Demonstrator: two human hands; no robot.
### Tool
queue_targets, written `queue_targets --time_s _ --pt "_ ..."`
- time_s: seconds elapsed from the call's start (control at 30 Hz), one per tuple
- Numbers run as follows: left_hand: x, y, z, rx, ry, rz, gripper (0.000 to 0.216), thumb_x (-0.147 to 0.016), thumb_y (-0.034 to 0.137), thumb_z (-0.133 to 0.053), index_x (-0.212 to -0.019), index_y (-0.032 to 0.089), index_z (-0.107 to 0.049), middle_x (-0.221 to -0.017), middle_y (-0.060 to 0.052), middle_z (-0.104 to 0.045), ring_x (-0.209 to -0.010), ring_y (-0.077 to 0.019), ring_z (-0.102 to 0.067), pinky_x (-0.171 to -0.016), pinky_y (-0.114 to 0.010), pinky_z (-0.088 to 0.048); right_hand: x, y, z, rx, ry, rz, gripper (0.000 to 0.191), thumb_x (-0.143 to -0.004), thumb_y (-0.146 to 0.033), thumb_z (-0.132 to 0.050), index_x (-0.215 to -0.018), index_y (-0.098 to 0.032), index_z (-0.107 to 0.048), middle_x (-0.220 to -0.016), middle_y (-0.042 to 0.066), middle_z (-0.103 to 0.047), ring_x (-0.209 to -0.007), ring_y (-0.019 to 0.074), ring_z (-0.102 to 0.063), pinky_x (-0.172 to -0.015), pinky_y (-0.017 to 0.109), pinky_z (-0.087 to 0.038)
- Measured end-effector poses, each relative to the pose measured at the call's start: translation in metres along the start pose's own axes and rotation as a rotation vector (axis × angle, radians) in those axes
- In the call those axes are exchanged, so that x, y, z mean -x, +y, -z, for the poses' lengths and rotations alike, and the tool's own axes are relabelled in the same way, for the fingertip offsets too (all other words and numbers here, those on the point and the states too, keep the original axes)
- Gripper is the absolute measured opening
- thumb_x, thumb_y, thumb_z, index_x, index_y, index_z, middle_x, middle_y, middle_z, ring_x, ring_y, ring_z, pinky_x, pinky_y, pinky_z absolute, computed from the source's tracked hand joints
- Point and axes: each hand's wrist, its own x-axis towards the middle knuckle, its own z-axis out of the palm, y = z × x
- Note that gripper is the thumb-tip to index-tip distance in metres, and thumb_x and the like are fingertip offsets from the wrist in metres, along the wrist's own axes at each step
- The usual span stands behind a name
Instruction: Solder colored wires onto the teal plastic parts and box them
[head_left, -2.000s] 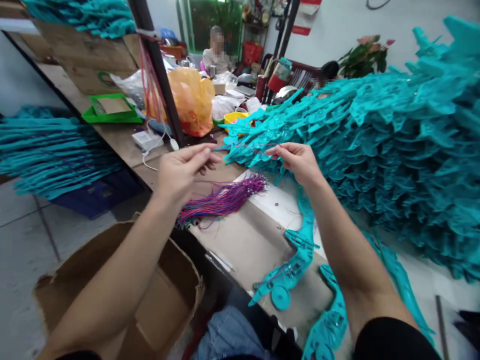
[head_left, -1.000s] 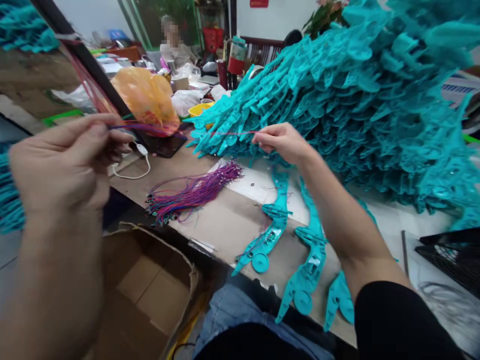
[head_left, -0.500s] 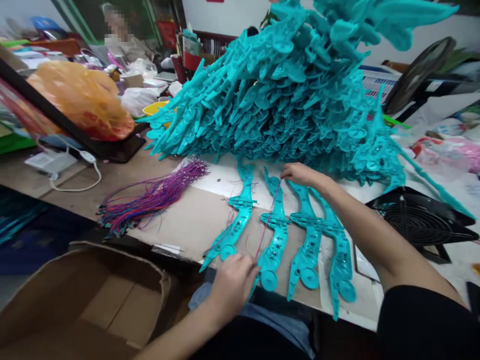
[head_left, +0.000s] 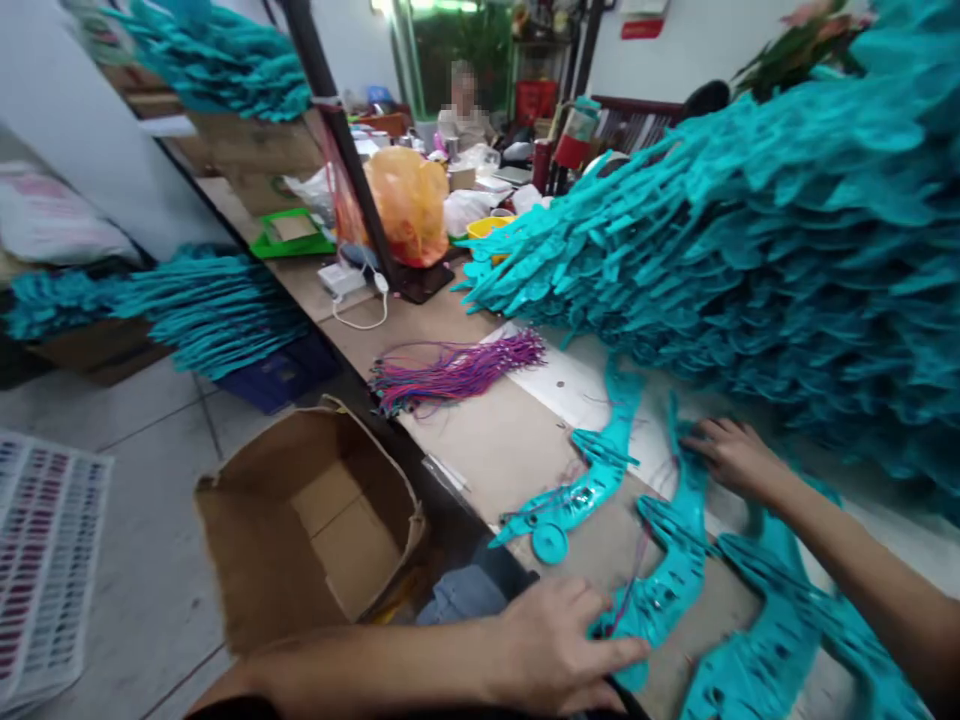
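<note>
Seemingly, teal part [head_left: 681, 572] lies between hands [head_left: 559, 640] [head_left: 729, 455]

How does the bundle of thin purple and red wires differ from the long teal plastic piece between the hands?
The purple and red wire bundle is many thin strands; the long teal plastic piece looks broad and stiff. The bundle runs fairly straight; the piece bends midway. Both rest on the tan tabletop.

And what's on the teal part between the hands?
Purple wire lies on the part. Left hand hides some of its near end, right hand some of the far end; can't see beneath.
</note>
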Motion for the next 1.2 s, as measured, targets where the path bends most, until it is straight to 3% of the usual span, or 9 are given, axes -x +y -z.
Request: queue_targets --time_s 0.1,0.2,0.3,0.47,0.6,0.73,0.97,1.07,1.2 --pt "0.019 -0.064 0.038 -0.013 0.234 0.232 0.031 -0.092 0.039 -0.046 -0.112 0.019 -0.061 -0.107 -0.012 -0.063 -0.095 -0.0220 -0.060 -0.080 -0.035 -0.050 -0.003 0.013 -0.002 -0.020 0.141 0.001 0.033 -0.070 -0.020 -0.059 -0.096 -0.035 -0.073 -0.106 0.017 -0.067 -0.094 0.0301 -0.054 -0.071 0.044 -0.036" --pt "0.041 -0.168 0.098 -0.151 0.467 0.706 0.025 -0.093 0.030 -0.045 -0.103 0.019 -0.065 -0.107 -0.012 -0.065 -0.105 -0.0239 -0.058 -0.095 -0.041 -0.046 -0.024 0.011 0.016 -0.059 0.282 0.007 0.025 -0.075 -0.028 -0.059 -0.094 -0.034 -0.072 -0.103 0.017 -0.068 -0.092 0.0287 -0.056 -0.076 0.045 -0.039" --pt "0.053 -0.273 0.156 -0.266 0.332 1.181 0.027 -0.090 0.026 -0.048 -0.108 0.017 -0.065 -0.122 -0.013 -0.062 -0.120 -0.0255 -0.051 -0.106 -0.041 -0.037 -0.065 -0.018 0.047 -0.105 0.332 0.031 0.019 -0.082 -0.032 -0.054 -0.089 -0.031 -0.073 -0.097 0.018 -0.069 -0.089 0.0271 -0.057 -0.079 0.044 -0.041" --pt "0.044 -0.366 0.189 -0.156 0.187 1.353 0.022 -0.066 0.027 -0.073 -0.083 0.013 -0.069 -0.103 -0.018 -0.070 -0.111 -0.0355 -0.058 -0.095 -0.044 -0.044 -0.136 -0.097 0.087 -0.122 0.347 0.171 0.024 -0.090 -0.026 -0.047 -0.091 -0.023 -0.070 -0.095 0.013 -0.069 -0.095 0.0258 -0.059 -0.083 0.041 -0.043" --pt "0.035 -0.383 0.192 -0.025 0.161 1.368 0.019 -0.062 0.026 -0.074 -0.057 0.017 -0.058 -0.069 -0.012 -0.068 -0.093 -0.0325 -0.066 -0.079 -0.035 -0.049 -0.174 -0.136 0.094 -0.168 0.389 0.234 0.023 -0.092 -0.023 -0.046 -0.092 -0.019 -0.069 -0.093 0.010 -0.069 -0.096 0.0234 -0.059 -0.085 0.038 -0.043" --pt "0.017 -0.378 0.211 0.109 0.273 1.263 0.020 -0.081 0.029 -0.059 -0.066 0.018 -0.050 -0.060 -0.004 -0.062 -0.066 -0.0178 -0.065 -0.064 -0.026 -0.048 -0.216 -0.152 0.094 -0.328 0.410 0.111 0.026 -0.093 -0.024 -0.045 -0.098 -0.019 -0.070 -0.097 0.010 -0.069 -0.094 0.0231 -0.059 -0.082 0.035 -0.044" --pt "-0.059 -0.307 0.257 0.398 0.449 0.704 0.014 -0.085 0.027 -0.055 -0.077 0.019 -0.047 -0.053 0.006 -0.043 -0.042 -0.0069 -0.036 -0.041 -0.018 -0.028 -0.313 -0.186 0.099 -0.709 0.270 -0.087 0.030 -0.080 -0.021 -0.064 -0.110 -0.015 -0.069 -0.095 0.008 -0.069 -0.074 0.0156 -0.061 -0.071 0.025 -0.044" --pt "-0.077 -0.271 0.274 0.284 0.465 0.629 0.015 -0.082 0.023 -0.059 -0.072 0.018 -0.048 -0.054 0.006 -0.043 -0.046 -0.0070 -0.036 -0.043 -0.019 -0.027 -0.335 -0.188 0.097 -0.740 0.204 -0.076 0.012 -0.078 -0.021 -0.066 -0.077 -0.013 -0.074 -0.066 0.003 -0.065 -0.062 0.0134 -0.058 -0.060 0.023 -0.039" --pt "-0.071 -0.256 0.286 0.171 0.503 0.648 0.014 -0.080 0.020 -0.058 -0.069 0.017 -0.048 -0.054 0.005 -0.044 -0.049 -0.0078 -0.037 -0.045 -0.020 -0.027 -0.340 -0.177 0.095 -0.824 0.204 -0.111 0.027 -0.086 -0.031 -0.058 -0.071 -0.013 -0.073 -0.056 0.002 -0.063 -0.056 0.0117 -0.056 -0.056 0.022 -0.037"
